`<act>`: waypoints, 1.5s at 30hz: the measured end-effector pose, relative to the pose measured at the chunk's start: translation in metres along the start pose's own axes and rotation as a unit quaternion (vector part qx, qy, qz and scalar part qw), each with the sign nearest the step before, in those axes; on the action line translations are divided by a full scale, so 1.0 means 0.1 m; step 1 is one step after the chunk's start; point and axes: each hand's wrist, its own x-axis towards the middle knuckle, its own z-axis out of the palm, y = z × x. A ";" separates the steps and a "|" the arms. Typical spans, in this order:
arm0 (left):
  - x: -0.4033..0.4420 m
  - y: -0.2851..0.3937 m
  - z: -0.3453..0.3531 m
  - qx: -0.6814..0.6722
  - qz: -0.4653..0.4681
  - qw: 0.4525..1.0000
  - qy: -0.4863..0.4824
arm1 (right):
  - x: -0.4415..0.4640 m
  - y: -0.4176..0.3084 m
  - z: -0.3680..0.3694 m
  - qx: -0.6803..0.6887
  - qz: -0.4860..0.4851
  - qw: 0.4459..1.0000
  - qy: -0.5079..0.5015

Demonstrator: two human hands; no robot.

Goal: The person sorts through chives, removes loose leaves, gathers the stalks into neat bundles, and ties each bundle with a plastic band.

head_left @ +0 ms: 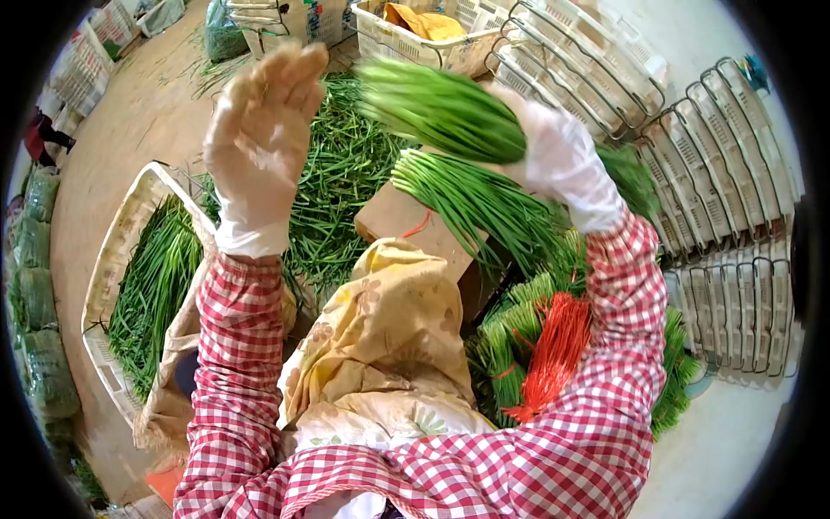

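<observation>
Head view: right hand grips greens; background print unreadable.

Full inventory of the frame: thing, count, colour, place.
Held bunch: 1, green, upper centre
Box: 1, brown, centre
Lying bunch: 1, green, over box
Loose stalks: uncountable, green, upper centre-left
Tied bunches: several, green, lower right
Ties: uncountable, orange-red, lower right
Open crate: 1, off-white, left
Crate stalks: uncountable, green, in open crate
Stacked crates: many, off-white, right
Back crate: 1, off-white, top centre
Cloth: 1, orange-yellow, in back crate
Bags: several, green, far left
Floor: 1, tan, left
Apron: 1, beige-yellow, lap
Sleeves: 2, red-white check, both arms
Left hand: 1, white-gloved, raised, open
Right hand: 1, white-gloved, on held bunch
</observation>
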 end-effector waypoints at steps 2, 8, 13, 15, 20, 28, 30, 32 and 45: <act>-0.05 -0.18 -0.36 0.027 -0.057 0.998 0.010 | -0.28 0.29 0.18 -0.117 0.103 0.979 -0.135; -0.67 -0.64 -1.10 0.107 -0.216 0.957 0.159 | -0.51 0.56 1.10 -0.162 0.165 0.942 -0.241; -1.22 -0.72 -1.54 0.127 -0.312 0.916 0.218 | -0.46 0.44 2.05 -0.092 0.248 0.903 -0.337; -1.34 -0.76 -1.64 0.148 -0.353 0.891 0.243 | -0.53 0.38 2.42 -0.084 0.296 0.904 -0.297; -1.34 -1.04 -1.53 0.210 -0.403 0.863 0.219 | -0.48 0.44 2.39 -0.081 0.299 0.888 -0.339; -1.19 -1.56 -1.06 0.222 -0.479 0.846 0.073 | -0.53 0.71 2.50 -0.009 0.292 0.897 -0.332; -1.13 -1.67 -1.01 0.233 -0.464 0.854 0.041 | -0.54 0.62 2.40 0.033 0.298 0.881 -0.365; -1.08 -1.86 -0.96 0.259 -0.426 0.867 0.022 | -0.64 0.48 2.44 -0.001 0.279 0.900 -0.335; -0.08 -3.17 -1.11 0.780 -0.005 0.553 -0.292 | -0.71 0.50 2.55 0.018 0.267 0.938 -0.222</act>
